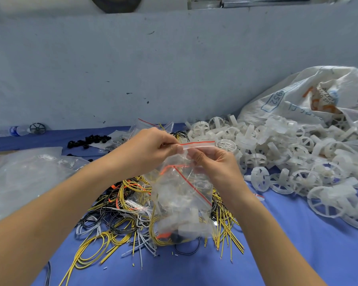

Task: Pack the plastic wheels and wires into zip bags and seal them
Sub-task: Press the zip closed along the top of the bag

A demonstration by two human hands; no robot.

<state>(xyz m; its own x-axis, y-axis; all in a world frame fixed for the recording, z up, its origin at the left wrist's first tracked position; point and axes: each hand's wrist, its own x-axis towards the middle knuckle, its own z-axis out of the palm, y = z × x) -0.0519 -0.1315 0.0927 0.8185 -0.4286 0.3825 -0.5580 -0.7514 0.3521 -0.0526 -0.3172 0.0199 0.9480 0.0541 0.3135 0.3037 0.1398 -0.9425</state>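
While our left hand (153, 145) and right hand (211, 162) pinch the filled bag (182, 203) at its zip strip (196, 144), seemingly half sealed, wheels (287, 153) and wires (116, 213) lie unpacked.

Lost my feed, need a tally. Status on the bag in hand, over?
Top strip pinched by left hand and right hand. Loaded zip bag, wires and white parts inside; seal state unclear. Under it the wire pile, nothing blocking.

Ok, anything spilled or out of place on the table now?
White wheels spill from the sack at right. One dark wheel lies apart, far left by the water bottle. The held zip bag looks intact.
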